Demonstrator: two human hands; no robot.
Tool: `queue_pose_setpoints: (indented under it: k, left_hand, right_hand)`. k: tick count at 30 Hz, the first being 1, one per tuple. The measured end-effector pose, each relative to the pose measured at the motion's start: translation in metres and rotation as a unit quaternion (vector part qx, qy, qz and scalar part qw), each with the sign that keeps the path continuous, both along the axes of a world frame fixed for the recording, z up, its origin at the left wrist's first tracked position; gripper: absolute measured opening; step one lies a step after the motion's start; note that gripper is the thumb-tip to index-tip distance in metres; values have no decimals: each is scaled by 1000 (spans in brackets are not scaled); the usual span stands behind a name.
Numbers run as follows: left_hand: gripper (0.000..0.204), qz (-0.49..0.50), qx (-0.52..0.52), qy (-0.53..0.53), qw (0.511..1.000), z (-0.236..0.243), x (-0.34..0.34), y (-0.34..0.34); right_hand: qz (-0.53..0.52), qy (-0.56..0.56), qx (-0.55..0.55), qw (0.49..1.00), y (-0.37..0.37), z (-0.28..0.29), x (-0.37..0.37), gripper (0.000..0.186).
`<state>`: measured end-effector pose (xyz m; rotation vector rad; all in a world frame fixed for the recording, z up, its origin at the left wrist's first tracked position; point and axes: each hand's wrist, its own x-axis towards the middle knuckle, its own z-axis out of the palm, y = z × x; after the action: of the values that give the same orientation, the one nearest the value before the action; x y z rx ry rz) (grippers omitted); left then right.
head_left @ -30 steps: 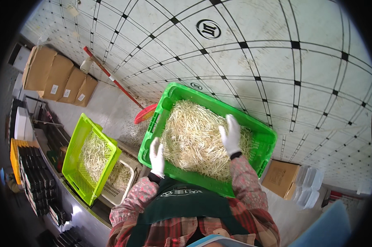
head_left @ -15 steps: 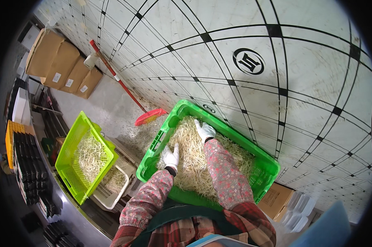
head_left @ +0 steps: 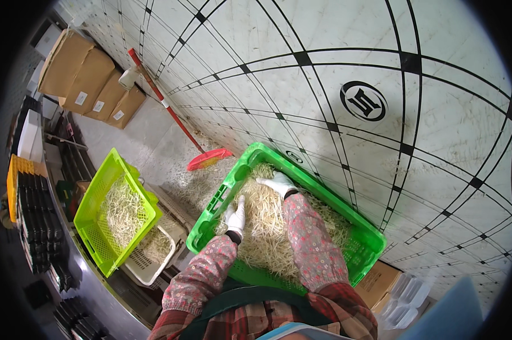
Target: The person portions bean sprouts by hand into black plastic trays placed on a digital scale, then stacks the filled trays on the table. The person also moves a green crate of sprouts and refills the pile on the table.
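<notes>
A big green plastic crate (head_left: 310, 174) in front of me holds a heap of pale bean sprouts (head_left: 267, 218). My left hand (head_left: 235, 219), in a white glove, rests against the left side of the heap with its fingers stretched out. On the far part of the heap lies my right hand (head_left: 279, 184), also gloved in white; its fingers reach to the left, apart from one another. Between the two hands is a mound of loose sprouts. Some fingertips are partly sunk among the stalks.
At left, a tilted lime-green basket (head_left: 89, 229) with sprouts rests over a white basket (head_left: 148, 276). Beyond stand a red broom (head_left: 210, 158), with scattered sprouts around it, and brown paper sacks (head_left: 86, 79). A tiled wall (head_left: 324, 79) borders the crate; a cardboard box (head_left: 379, 283) lies at right.
My right hand has turned, its fingers now pointing left across the heap rather than away from me. The left hand has shifted slightly. The view has tilted a little.
</notes>
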<state>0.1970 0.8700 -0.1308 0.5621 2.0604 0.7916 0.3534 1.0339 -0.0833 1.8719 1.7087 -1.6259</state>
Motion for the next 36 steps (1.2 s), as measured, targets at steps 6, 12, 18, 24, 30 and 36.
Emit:
queue_pose_setpoints:
  k: [6,12,18,24,30,36]
  left_hand:
    - [90,103,57,-135,984,-12,7,-1]
    - [73,149,70,-105,981,-27,18,-6]
    - [65,130,171,-199,956,35,52,-21]
    - [52,-177,193,100,960,-38,51,-75]
    - [49,-81,213,9,974,39,100,-90]
    - [65,18,330,-125,935,70,141,-99]
  right_hand:
    - [28,134,168,976,-60,-8,22,66]
    - [30,26,244,969,-77,8,5,60]
    - [-69,128,483,863,-133,2,21,51]
    - [-195,214,479,828,-175,4,25,47]
    - [-251,345,457,780,-202,25,38,45]
    - [-286,380,433,766,-225,66,57,58]
